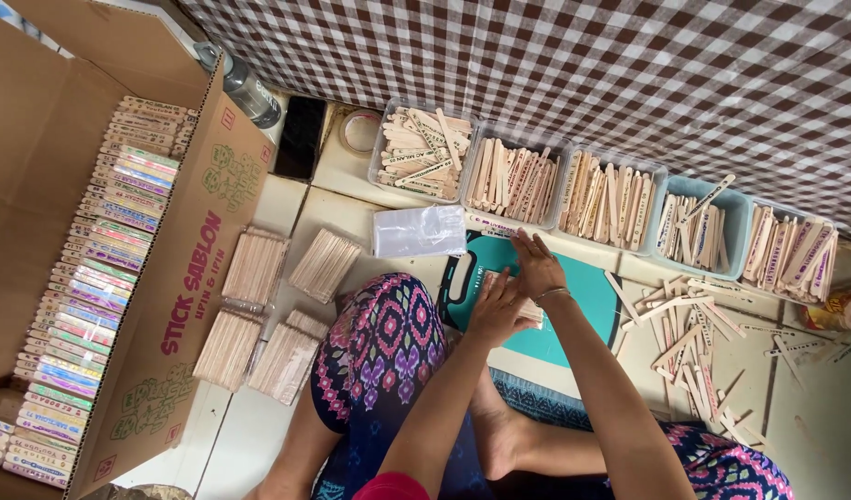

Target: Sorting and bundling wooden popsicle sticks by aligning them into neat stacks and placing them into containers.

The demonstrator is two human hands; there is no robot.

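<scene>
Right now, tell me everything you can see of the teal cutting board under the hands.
The teal cutting board looks like smooth plastic, with a rounded edge and a black handle with a slot at its near-left end. It lies flat on the pale floor, in front of the row of stick-filled tubs. Both hands, left hand and right hand, press a small bundle of wooden sticks onto it, covering its middle.

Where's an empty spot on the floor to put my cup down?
Bare floor lies below the wrapped stick bundles, between the cardboard box and the person's knee. Another patch sits at far right, beyond the loose sticks. It is crowded around both hands on the teal board and along the trays.
</scene>
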